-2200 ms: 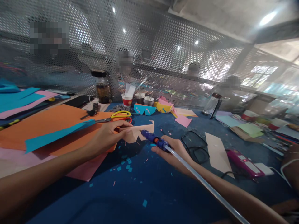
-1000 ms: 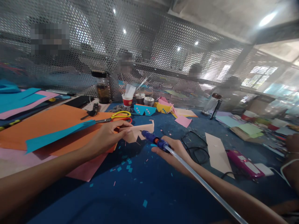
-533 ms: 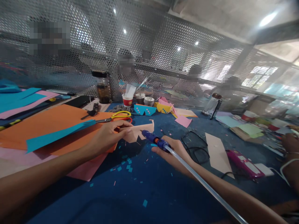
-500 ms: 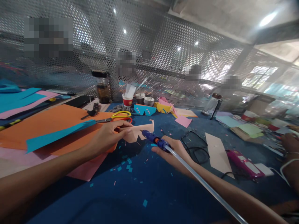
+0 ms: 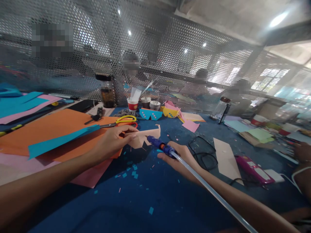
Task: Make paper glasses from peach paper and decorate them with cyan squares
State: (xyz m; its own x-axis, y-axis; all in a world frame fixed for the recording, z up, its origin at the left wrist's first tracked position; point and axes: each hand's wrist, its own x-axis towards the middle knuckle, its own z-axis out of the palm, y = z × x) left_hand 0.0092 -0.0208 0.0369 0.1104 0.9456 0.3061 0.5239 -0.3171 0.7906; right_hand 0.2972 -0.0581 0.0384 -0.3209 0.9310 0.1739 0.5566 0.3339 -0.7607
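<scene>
My left hand (image 5: 118, 139) pinches the left end of a pale pink paper cutout (image 5: 143, 136), with cut edges below and a bent tip at its right. My right hand (image 5: 181, 158) is closed around a blue hot glue gun (image 5: 157, 144), whose nozzle points left at the cutout's lower edge; I cannot tell whether it touches. A long clear glue stick (image 5: 206, 185) sticks out of its back end. Just behind my left hand lie scissors (image 5: 126, 120) with yellow and red handles, near a blue paper strip (image 5: 63, 141) on orange sheets (image 5: 60, 121).
Blue and pink scraps (image 5: 133, 174) are scattered on the dark blue table. Behind stand a blue paper mask (image 5: 150, 114), a yellow one (image 5: 170, 112), paper cups (image 5: 132, 105) and a jar (image 5: 107, 92). To the right lie a black cable (image 5: 204, 155), a pink phone (image 5: 255, 170) and another person's hand (image 5: 302, 152).
My hands, the paper cutout and the glue gun hold almost the same position. The other person's hand at the right edge has shifted slightly.
</scene>
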